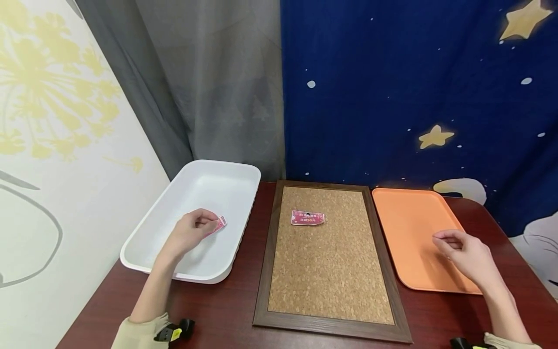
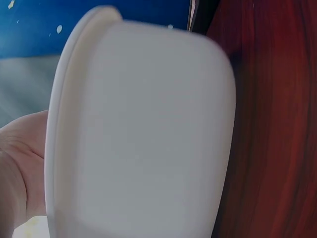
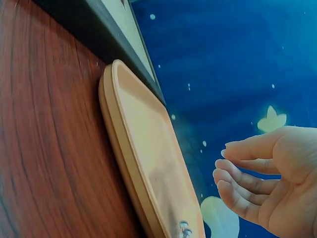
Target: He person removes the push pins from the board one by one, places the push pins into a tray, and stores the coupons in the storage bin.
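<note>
My left hand (image 1: 189, 232) pinches a pink printed paper coupon (image 1: 222, 222) above the white plastic basin (image 1: 196, 277); the fingers hide part of the coupon. In the left wrist view, the basin's wall (image 2: 153, 129) covers the fingers, and only the palm's edge shows. A similar pink coupon (image 1: 301, 219) lies on the upper part of the cork board (image 1: 327, 276), with a dark pin at its top. Over the orange tray (image 1: 405, 218), my right hand (image 1: 468, 254) hovers with fingers loosely bent and nothing visible between them. Small shiny pins (image 3: 184, 230) lie in the tray.
All three stand on a dark red wooden table (image 1: 226, 315): basin left, brown-framed board in the middle, tray right. Behind hang a grey curtain (image 1: 231, 87) and a blue star-patterned curtain (image 1: 370, 97). A white patterned wall (image 1: 78, 203) borders the left side.
</note>
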A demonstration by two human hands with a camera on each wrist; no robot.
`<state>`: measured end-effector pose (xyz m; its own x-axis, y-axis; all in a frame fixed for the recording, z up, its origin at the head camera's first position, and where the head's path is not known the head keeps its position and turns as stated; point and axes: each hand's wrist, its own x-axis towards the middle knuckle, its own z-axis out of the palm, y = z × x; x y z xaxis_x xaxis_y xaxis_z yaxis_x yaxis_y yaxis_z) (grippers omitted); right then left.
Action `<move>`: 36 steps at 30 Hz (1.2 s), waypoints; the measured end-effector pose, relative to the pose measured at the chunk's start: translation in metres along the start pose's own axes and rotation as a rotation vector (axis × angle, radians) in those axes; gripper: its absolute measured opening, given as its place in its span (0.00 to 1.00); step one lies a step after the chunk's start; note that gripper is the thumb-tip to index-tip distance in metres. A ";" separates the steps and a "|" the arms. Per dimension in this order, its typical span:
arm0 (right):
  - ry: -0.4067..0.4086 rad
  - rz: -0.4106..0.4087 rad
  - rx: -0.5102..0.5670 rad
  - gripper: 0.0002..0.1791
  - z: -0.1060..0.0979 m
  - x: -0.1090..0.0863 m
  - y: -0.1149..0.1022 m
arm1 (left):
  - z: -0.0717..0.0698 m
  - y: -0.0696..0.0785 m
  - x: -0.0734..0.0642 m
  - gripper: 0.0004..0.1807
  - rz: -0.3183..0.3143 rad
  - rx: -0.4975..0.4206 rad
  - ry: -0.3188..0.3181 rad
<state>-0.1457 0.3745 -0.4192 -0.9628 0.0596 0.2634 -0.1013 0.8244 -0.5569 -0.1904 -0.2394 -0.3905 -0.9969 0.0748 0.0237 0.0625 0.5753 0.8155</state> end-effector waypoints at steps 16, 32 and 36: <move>-0.051 -0.058 0.078 0.11 0.029 0.019 -0.045 | 0.040 0.029 0.013 0.08 0.105 -0.051 -0.014; -0.142 -0.080 0.115 0.10 0.052 0.040 -0.085 | 0.063 0.046 0.023 0.08 0.139 -0.094 -0.001; -0.150 -0.097 0.129 0.09 0.057 0.046 -0.092 | 0.069 0.052 0.025 0.07 0.167 -0.100 -0.003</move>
<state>-0.1949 0.2695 -0.4004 -0.9725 -0.1089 0.2057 -0.2172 0.7428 -0.6333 -0.2092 -0.1511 -0.3874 -0.9729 0.1650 0.1621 0.2221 0.4710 0.8537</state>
